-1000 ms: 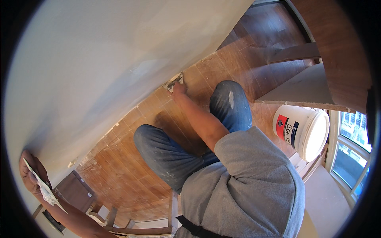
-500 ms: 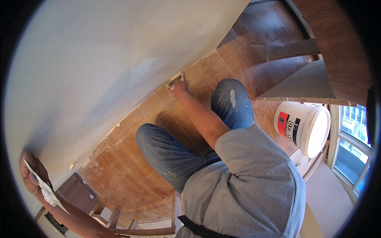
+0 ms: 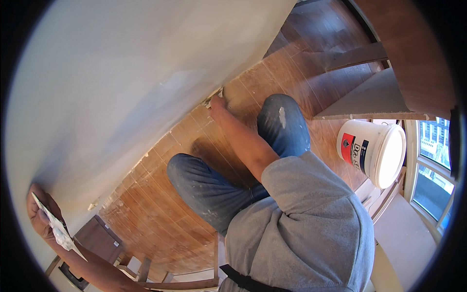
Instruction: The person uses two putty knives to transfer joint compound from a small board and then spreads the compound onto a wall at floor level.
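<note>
My right hand (image 3: 217,103) is closed on a putty knife (image 3: 221,92) low down, where the pale wall (image 3: 131,78) meets the wooden floor (image 3: 180,204); the fingers hide most of the tool. At far left, next to the wall, my left hand (image 3: 43,211) grips a thin flat putty blade (image 3: 53,221), seen nearly edge-on. White putty (image 3: 63,238) clings to its face. Ragged, chipped edging runs along the foot of the wall.
A white lidded bucket (image 3: 372,151) stands at right, beside a window (image 3: 433,165). Brown boards (image 3: 369,95) project at upper right. A brown panel (image 3: 99,238) and wooden framing (image 3: 180,283) lie at lower left. My bent knees are between both hands.
The right hand and its putty knife have shifted very slightly left along the foot of the wall. The left hand keeps its hold, nearly still. The view has tilted slightly.
</note>
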{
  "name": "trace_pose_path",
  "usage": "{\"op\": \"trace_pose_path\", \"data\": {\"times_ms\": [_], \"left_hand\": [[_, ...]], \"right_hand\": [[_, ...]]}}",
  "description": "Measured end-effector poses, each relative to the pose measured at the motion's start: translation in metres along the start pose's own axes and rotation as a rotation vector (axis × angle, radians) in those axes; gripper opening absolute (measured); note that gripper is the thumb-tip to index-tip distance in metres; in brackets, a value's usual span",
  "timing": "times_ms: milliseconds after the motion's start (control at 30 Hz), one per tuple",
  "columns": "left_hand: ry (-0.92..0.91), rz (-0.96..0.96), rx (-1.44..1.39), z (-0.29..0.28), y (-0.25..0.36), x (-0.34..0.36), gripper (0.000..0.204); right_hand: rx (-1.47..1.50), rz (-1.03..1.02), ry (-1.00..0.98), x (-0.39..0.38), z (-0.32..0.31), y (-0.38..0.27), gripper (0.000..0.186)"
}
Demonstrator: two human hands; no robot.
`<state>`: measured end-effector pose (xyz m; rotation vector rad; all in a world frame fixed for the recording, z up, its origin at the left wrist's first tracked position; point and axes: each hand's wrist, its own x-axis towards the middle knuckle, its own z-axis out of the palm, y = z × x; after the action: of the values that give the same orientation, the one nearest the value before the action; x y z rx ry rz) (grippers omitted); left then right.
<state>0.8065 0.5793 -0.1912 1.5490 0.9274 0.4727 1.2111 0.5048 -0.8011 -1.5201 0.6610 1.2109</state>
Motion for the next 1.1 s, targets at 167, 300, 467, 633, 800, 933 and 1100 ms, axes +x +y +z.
{"op": "trace_pose_path", "data": {"times_ms": [167,300,467,633,800,933,1100], "left_hand": [[-0.171,0.034,-0.118,-0.024,-0.004,0.001,0.075],[0.127,0.057,0.017,0.005,-0.007,0.004,0.063],[0.27,0.08,0.014,-0.01,-0.013,-0.012,0.074],[0.197,0.053,0.018,-0.024,-0.015,-0.02,0.077],[0.325,0.163,0.159,0.003,-0.015,-0.003,0.063],[0.217,0.17,0.208,-0.002,-0.007,0.001,0.058],[0.01,0.029,0.042,-0.039,-0.014,-0.018,0.073]], "right_hand": [[-0.174,-0.349,-0.013,-0.004,0.009,0.011,0.034],[-0.02,-0.701,0.073,-0.063,0.024,0.017,0.038],[-0.084,-0.749,-0.018,-0.1,0.004,0.051,0.044],[-0.131,-0.345,0.02,-0.05,-0.029,0.046,0.05],[-0.077,-0.268,0.022,0.006,-0.031,0.012,0.042],[-0.111,-0.286,0.006,0.026,-0.024,0.0,0.035],[-0.071,-0.197,-0.024,0.005,-0.019,-0.01,0.028]]}}
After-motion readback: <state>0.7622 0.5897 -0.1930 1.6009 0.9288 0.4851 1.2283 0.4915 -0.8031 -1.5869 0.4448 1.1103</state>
